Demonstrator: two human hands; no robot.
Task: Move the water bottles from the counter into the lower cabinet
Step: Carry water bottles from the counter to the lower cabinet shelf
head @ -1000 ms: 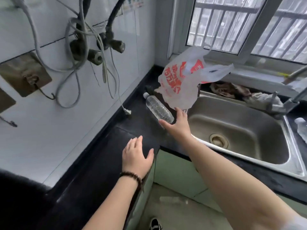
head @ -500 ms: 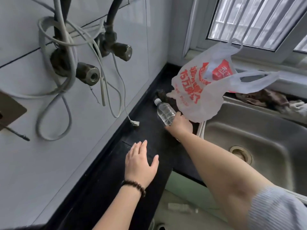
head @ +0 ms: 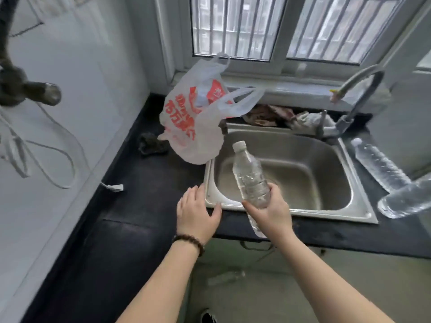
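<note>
My right hand [head: 270, 214] grips a clear water bottle [head: 248, 172] with a white cap by its lower half, holding it tilted over the front left of the steel sink [head: 326, 213]. My left hand [head: 196, 212], with a bead bracelet at the wrist, rests flat with fingers spread on the black counter [head: 140, 206] beside the sink's left rim. Two more clear bottles lie on the counter right of the sink: one [head: 379, 165] along the sink edge, the other [head: 407, 200] at the frame's right edge. A green lower cabinet door [head: 349, 276] with a dark handle [head: 256, 247] sits below the counter.
A white plastic bag [head: 193, 127] with red print stands at the sink's back left corner, a dark crumpled rag [head: 151, 144] beside it. Rags lie behind the sink near the curved tap [head: 359, 89]. Hoses and a loose cable [head: 112, 186] hang on the left wall.
My right hand took hold of the bottle lying by the plastic bag, lifted it off the counter and brought it toward me over the sink. My left hand stayed flat on the counter.
</note>
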